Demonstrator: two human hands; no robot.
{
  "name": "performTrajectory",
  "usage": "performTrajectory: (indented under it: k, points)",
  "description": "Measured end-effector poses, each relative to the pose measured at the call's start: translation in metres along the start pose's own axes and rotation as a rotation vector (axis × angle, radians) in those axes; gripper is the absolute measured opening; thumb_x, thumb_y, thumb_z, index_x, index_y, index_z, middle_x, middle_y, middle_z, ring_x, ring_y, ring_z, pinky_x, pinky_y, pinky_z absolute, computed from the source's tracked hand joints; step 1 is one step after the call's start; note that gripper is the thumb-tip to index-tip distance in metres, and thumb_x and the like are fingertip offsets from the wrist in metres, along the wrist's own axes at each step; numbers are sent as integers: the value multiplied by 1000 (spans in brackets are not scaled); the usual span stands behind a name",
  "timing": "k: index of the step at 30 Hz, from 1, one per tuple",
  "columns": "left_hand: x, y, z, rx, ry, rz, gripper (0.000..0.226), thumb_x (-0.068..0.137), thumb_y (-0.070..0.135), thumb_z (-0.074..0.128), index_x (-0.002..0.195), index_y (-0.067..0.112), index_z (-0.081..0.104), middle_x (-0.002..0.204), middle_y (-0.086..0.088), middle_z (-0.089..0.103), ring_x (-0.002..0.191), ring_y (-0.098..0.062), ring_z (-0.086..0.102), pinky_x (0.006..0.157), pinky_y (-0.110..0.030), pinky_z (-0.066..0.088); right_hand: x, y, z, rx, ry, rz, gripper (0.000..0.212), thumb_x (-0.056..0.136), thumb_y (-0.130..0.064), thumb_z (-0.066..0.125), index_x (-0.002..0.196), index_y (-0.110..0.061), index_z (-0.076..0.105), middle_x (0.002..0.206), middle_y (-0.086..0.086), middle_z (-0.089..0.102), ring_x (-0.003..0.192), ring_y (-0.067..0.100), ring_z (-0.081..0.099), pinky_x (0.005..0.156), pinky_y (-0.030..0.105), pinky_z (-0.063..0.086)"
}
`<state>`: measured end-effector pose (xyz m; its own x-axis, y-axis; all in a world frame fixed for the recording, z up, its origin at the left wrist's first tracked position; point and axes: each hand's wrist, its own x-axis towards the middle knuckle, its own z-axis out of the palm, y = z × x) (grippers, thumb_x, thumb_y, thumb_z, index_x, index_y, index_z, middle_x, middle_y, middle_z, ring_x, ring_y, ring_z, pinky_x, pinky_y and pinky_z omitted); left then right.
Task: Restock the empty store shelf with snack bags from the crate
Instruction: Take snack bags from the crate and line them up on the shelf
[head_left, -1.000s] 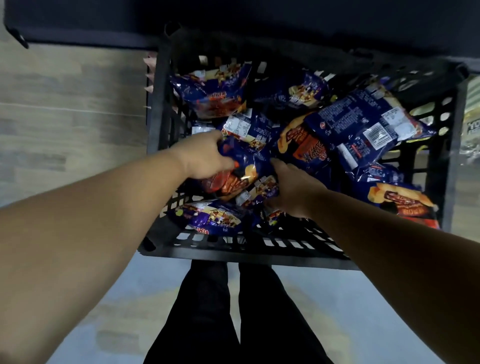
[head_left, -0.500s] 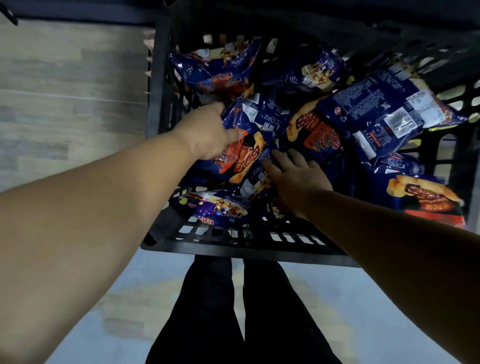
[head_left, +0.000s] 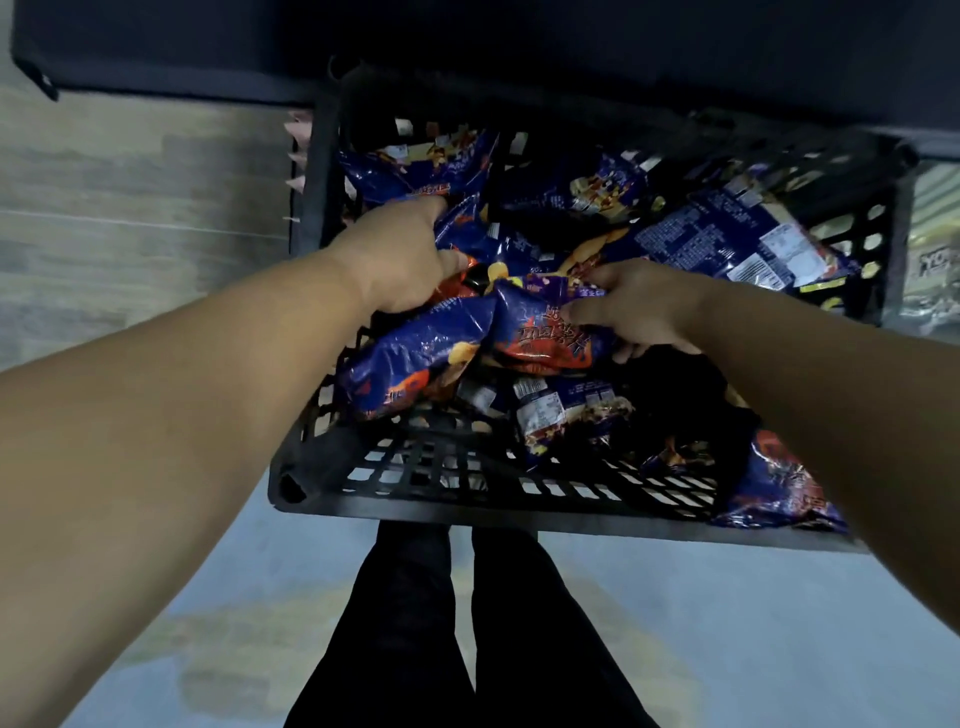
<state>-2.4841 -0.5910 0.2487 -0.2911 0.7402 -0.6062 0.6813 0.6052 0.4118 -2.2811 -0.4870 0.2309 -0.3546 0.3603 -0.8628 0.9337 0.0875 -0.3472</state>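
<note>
From the head camera, looking straight down: both bare arms reached into the black slatted plastic crate (head_left: 467, 483), which sat on the pale floor (head_left: 701, 613) in front of the person's dark trousers (head_left: 457, 639). The left hand (head_left: 402, 260) lay over a glossy blue-and-orange snack bag (head_left: 415, 358) near the crate's left wall, fingers curled around the bag's upper end and holding it. The right hand (head_left: 641, 306) gripped a second blue bag with red lettering (head_left: 548, 332) at its right edge, thumb on top, fingers tucked beneath. The two bags touched each other at the middle. More blue snack bags (head_left: 727, 244) lay jumbled across the rest of the crate, one showing its printed back. A dark shelf base (head_left: 467, 47) ran along the far side, just beyond the crate. The picture was slightly blurred.
</note>
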Motion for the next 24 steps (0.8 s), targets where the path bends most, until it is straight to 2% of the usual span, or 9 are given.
performTrajectory:
  k: [3, 6, 9, 12, 14, 16, 20, 22, 24]
  points:
    - [0, -3, 7, 35, -52, -9, 41, 95, 35, 57, 131, 20, 48, 109, 3, 53, 97, -15, 48, 83, -23, 34, 4, 2, 6, -38, -53, 61, 45, 94, -45, 56, 122, -10, 53, 104, 13, 64, 68, 23, 62, 68, 35, 56]
    - [1, -9, 17, 5, -57, -27, 39, 94, 38, 57, 128, 19, 49, 105, 4, 52, 94, -15, 48, 81, -24, 34, 8, 0, 11, -115, -44, 95, 44, 97, -47, 50, 109, -5, 51, 86, 12, 62, 66, 23, 63, 69, 37, 56]
    - [1, -14, 25, -69, -32, -57, 45, 93, 38, 60, 129, 16, 45, 111, 1, 56, 96, -16, 50, 83, -26, 37, 9, -4, 17, -262, 62, 24, 39, 100, -42, 43, 114, -6, 50, 100, 16, 63, 85, 29, 64, 67, 32, 48]
    - [-1, -16, 25, -137, -49, -97, 66, 87, 38, 68, 138, 13, 34, 121, 0, 55, 106, -19, 52, 93, -30, 41, 10, -3, 21, -367, 204, -52, 49, 100, -42, 41, 135, -8, 40, 128, 17, 54, 114, 35, 53, 82, 35, 41]
    - [-3, -16, 25, -150, -76, -120, 79, 82, 36, 75, 142, 15, 28, 129, -2, 54, 112, -19, 52, 98, -29, 40, 9, -4, 22, -443, 246, -45, 50, 100, -46, 38, 137, -13, 37, 132, 16, 50, 118, 36, 51, 90, 41, 44]
    - [-8, -16, 28, -149, -67, -148, 87, 78, 34, 78, 144, 15, 24, 133, -3, 52, 111, -18, 51, 94, -25, 38, 9, -7, 21, -500, 265, -23, 46, 100, -44, 38, 135, -14, 39, 131, 16, 50, 118, 37, 51, 92, 47, 46]
    - [-19, -14, 42, -245, 70, -222, 83, 74, 36, 81, 135, 13, 29, 130, -5, 50, 113, -23, 51, 90, -26, 38, 8, -16, 28, -545, 328, -97, 44, 100, -30, 39, 139, -11, 37, 138, 18, 44, 124, 36, 44, 94, 46, 41]
    - [-24, -15, 52, -287, 127, -270, 75, 74, 37, 81, 126, 13, 32, 123, -5, 50, 108, -23, 52, 85, -27, 39, 8, -19, 33, -550, 323, -161, 55, 98, -45, 40, 141, -11, 34, 144, 17, 40, 130, 34, 39, 101, 47, 36]
    - [-30, -13, 61, -305, 183, -305, 69, 74, 38, 80, 119, 14, 33, 117, -6, 50, 103, -24, 53, 83, -31, 44, 8, -22, 37, -625, 253, -162, 83, 88, -67, 43, 148, -14, 23, 152, 16, 31, 137, 33, 33, 110, 52, 26]
